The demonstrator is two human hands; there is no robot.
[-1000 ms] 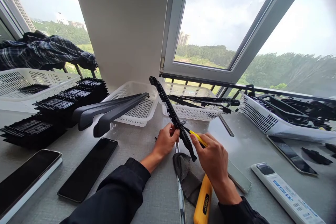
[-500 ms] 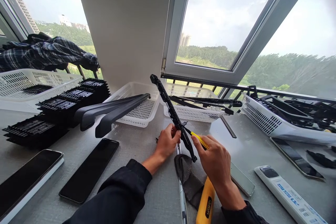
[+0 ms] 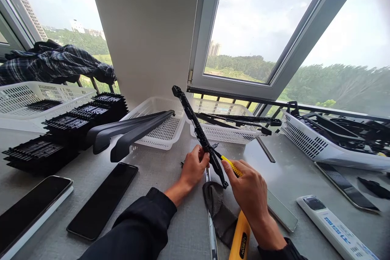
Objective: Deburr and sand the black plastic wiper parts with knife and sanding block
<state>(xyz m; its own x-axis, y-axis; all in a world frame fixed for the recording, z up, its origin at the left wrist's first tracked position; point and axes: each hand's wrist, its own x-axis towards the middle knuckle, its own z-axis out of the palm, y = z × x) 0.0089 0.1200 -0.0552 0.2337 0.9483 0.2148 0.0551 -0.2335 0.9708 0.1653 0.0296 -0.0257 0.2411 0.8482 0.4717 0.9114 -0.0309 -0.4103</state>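
One black strip (image 3: 193,122) pinched by left hand (image 3: 192,167), one yellow tool (image 3: 230,165) by right hand (image 3: 249,189)

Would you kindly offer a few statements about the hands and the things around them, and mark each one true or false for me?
1. The left hand holds a long black part. True.
2. The yellow-handled tool is in the left hand's grip. False: the right hand holds the yellow-handled tool.
3. A grey cloth lies beside a larger yellow object. True.
4. The plaid cloth lies inside the leftmost white basket. False: the plaid cloth is behind that basket.
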